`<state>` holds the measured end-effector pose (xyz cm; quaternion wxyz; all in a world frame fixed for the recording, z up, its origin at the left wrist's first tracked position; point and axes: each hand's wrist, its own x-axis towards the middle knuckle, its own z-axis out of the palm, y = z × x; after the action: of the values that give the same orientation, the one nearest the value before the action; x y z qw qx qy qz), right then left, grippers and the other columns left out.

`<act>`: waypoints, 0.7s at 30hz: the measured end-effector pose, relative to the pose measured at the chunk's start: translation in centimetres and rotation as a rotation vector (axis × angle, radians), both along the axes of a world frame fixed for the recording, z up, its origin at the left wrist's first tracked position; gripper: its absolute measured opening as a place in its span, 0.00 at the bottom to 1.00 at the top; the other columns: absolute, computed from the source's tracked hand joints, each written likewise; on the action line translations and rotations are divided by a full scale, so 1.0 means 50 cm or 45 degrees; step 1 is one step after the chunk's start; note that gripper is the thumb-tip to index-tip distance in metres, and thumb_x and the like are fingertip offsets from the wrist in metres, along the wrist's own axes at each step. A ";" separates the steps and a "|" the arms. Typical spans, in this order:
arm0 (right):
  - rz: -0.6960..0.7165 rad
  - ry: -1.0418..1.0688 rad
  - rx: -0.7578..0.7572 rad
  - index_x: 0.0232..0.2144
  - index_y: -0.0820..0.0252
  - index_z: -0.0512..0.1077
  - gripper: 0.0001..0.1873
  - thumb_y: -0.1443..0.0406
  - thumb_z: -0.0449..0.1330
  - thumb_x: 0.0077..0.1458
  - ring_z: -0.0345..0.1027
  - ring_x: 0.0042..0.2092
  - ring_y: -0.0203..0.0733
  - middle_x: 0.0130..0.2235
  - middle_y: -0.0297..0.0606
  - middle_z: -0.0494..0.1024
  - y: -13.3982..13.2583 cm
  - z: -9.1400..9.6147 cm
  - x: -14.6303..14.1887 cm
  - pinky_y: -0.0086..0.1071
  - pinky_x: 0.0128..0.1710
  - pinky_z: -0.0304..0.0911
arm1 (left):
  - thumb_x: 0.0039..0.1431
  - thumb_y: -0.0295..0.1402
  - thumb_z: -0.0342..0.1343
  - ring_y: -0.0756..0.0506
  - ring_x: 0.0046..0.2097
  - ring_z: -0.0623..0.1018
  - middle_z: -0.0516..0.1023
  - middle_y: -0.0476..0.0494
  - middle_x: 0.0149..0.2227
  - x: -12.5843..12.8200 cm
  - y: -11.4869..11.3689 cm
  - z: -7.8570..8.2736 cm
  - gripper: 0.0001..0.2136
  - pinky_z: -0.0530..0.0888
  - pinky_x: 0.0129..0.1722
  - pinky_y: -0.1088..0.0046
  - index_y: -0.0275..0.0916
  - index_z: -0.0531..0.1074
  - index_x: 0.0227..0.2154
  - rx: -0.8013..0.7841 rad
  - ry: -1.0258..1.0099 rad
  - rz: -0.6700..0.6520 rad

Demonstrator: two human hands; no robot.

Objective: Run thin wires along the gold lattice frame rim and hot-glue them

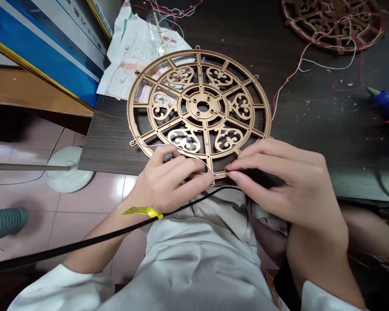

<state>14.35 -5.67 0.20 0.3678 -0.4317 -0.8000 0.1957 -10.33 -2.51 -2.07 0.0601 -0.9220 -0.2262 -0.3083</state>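
A round gold openwork frame with scroll ornaments lies at the near edge of the dark table. Thin red and white wires run along its near rim. My left hand rests over the near-left rim, its fingers curled and the index fingertip pressing the wires by a rim tab. Close beside it, my right hand pinches at the near rim, thumb and fingers together on the wires there. More red and white wire leads from the frame's right side across the table.
A second wired round frame sits at the back right. A blue glue gun lies at the right. Printed paper and a wire tangle lie at the back left, near blue boards. A black cable crosses below my hands.
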 end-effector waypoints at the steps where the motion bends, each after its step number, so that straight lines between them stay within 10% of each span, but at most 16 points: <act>1: -0.002 -0.024 0.010 0.37 0.58 0.77 0.06 0.71 0.66 0.56 0.73 0.41 0.37 0.38 0.35 0.79 0.000 0.001 -0.001 0.32 0.41 0.69 | 0.63 0.28 0.59 0.55 0.33 0.73 0.80 0.55 0.36 0.000 0.000 0.000 0.08 0.67 0.45 0.68 0.45 0.76 0.44 -0.003 0.000 -0.001; 21: 0.275 -0.136 -0.145 0.28 0.58 0.75 0.06 0.72 0.62 0.55 0.70 0.32 0.34 0.32 0.32 0.78 0.057 0.034 -0.001 0.30 0.31 0.64 | 0.62 0.30 0.62 0.56 0.32 0.71 0.76 0.56 0.32 0.007 0.000 0.009 0.06 0.67 0.45 0.69 0.46 0.76 0.41 -0.016 0.008 0.021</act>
<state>14.32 -2.85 1.88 0.2764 -0.3731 -0.8478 0.2562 -9.99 -2.51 -1.61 0.0576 -0.9215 -0.2354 -0.3033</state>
